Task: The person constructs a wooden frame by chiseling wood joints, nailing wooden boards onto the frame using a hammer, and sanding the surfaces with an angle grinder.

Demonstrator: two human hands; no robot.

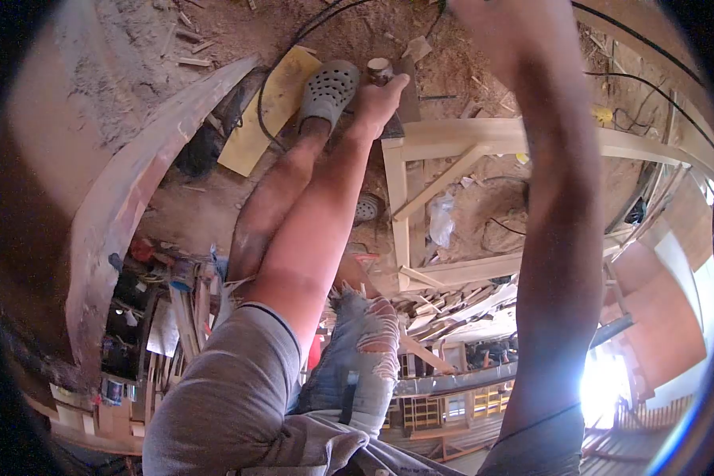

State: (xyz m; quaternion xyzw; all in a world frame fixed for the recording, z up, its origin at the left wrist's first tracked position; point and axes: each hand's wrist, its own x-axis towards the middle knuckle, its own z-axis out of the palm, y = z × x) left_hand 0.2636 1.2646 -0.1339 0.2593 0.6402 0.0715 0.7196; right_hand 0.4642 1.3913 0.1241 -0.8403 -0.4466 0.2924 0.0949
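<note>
Dark, pale-topped cylindrical object (380, 71) sits in the curled left hand (381, 103), near a pale wooden frame (399, 170); blurred right hand's (509, 25) opening and hold cannot be told.

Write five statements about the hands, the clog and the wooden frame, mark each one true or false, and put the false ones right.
1. The left hand grips a round-topped object. True.
2. The right hand rests on the yellow board. False: it is at the top edge of the picture, well to the right of the board.
3. The grey clog near the left hand has holes in its upper. True.
4. A diagonal brace crosses a corner of the wooden frame. True.
5. The clear plastic bag hangs from the left hand. False: it lies on the ground within the frame.
</note>
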